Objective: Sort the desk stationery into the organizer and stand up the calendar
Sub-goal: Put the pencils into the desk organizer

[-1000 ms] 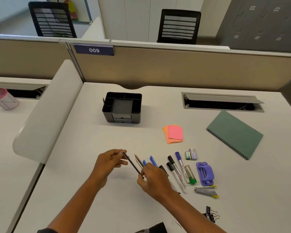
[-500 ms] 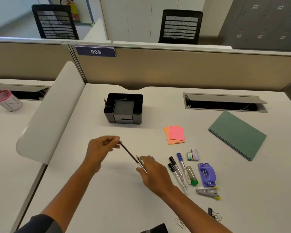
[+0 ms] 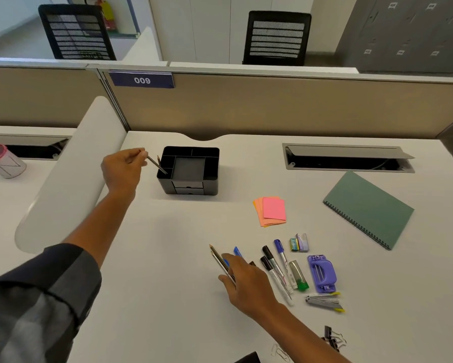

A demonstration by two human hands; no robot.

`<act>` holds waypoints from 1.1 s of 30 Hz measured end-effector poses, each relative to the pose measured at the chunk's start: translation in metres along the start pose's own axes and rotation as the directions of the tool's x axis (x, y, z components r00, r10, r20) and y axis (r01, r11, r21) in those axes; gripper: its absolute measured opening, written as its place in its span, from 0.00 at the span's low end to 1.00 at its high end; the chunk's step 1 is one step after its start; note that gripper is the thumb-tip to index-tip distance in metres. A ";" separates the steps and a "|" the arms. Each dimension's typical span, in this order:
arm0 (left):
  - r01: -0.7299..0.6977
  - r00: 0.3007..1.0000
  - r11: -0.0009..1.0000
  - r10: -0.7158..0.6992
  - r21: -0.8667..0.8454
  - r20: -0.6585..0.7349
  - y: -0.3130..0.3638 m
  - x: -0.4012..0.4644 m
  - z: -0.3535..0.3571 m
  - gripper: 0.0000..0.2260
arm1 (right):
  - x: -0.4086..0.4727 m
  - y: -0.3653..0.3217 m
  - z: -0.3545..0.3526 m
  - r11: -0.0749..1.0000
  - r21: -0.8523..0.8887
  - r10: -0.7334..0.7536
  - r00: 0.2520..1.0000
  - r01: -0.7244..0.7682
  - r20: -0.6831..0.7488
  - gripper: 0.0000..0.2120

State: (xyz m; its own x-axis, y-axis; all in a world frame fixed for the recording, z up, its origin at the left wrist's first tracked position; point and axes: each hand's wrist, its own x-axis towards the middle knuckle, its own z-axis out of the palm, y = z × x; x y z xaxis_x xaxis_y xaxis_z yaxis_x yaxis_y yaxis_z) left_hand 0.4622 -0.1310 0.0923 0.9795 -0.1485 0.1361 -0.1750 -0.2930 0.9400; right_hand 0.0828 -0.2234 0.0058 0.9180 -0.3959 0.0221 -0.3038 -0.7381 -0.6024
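Desk (image 3: 167,258): white, both arms reaching over it.

Notebook (image 3: 368,209): green, spiral-bound, lies flat well off to the right of the right hand. If this is the calendar, it is not yet stood up; cannot tell from here.

Organizer (image 3: 191,170): black, just right of the left hand. One pencil already leans in its left corner slot.

Left hand (image 3: 123,169): fingertips pinch the top of a dark pencil (image 3: 156,165), which is tilted, its lower end dipping into the left-side slot. Risk: slot is narrow and the angle shallow, so if released now the pencil may tip outward over the rim, or knock the one already standing.

Right hand (image 3: 243,273): fingers curled over two pencils (image 3: 216,256) on the desk; whether they are actually gripped, cannot tell. Blue pen (image 3: 237,251) just beside the fingertips, markers (image 3: 275,271) immediately right. Risk: with attention split between hands, a loose pickup may roll the pencils or drag neighbours along.

Sticky notes (image 3: 271,210): beyond the right hand, untouched.
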 end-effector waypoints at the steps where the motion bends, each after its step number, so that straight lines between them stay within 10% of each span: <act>1: 0.007 1.000 1.000 -0.007 0.022 0.009 -0.003 0.001 0.004 0.09 | 0.000 0.001 0.000 1.000 -0.005 0.000 1.000 0.000 0.005 0.21; 33: 0.080 0.991 0.908 -0.118 0.410 0.070 -0.043 0.011 0.033 0.17 | -0.006 0.029 0.027 0.948 -0.269 0.201 0.976 -0.172 0.084 0.09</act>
State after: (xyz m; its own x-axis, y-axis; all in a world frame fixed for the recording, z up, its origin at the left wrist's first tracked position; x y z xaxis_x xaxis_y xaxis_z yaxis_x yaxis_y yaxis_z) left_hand 0.4774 -0.1516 0.0432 0.9840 -0.1782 0.0019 -0.1219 -0.6657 0.7362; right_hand 0.0756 -0.2278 -0.0336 0.8562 -0.4889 -0.1668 -0.5145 -0.7781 -0.3603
